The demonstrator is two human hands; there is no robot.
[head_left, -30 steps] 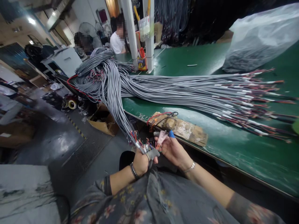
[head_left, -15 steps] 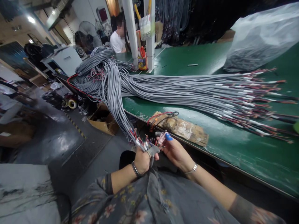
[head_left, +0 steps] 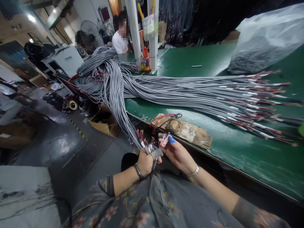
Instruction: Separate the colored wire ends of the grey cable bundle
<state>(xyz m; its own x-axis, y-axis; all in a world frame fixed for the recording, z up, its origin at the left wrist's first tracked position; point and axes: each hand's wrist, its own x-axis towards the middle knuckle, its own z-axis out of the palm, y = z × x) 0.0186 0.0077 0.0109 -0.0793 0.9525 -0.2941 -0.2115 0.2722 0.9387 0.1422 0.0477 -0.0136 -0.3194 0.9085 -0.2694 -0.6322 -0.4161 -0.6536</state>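
Observation:
My left hand (head_left: 145, 163) is closed around the ends of several grey cables (head_left: 129, 131), its thumb wrapped in a grey cover (head_left: 156, 154). Stripped ends with white sleeves and thin red, blue and dark wires (head_left: 153, 145) stick out above the fist. Close beside it, my right hand (head_left: 177, 155) is pinched at the tips of the thin wires. A blue cover (head_left: 171, 139) sits on the right thumb, and a pinkish wrap (head_left: 164, 140) shows at the fingers. The exact grip on individual wires is too small to make out.
A large cable bundle (head_left: 180, 90) lies across the green table (head_left: 237, 158). At the near edge is a worn wooden block (head_left: 190, 131) with a red and black cord. A clear plastic bag (head_left: 263, 41) stands far right. An open carton (head_left: 105, 122) sits below; another person (head_left: 120, 41) sits behind.
The wire ends above my left fist have shifted slightly, with a red cluster standing more upright. Both hands keep nearly the same place and grip.

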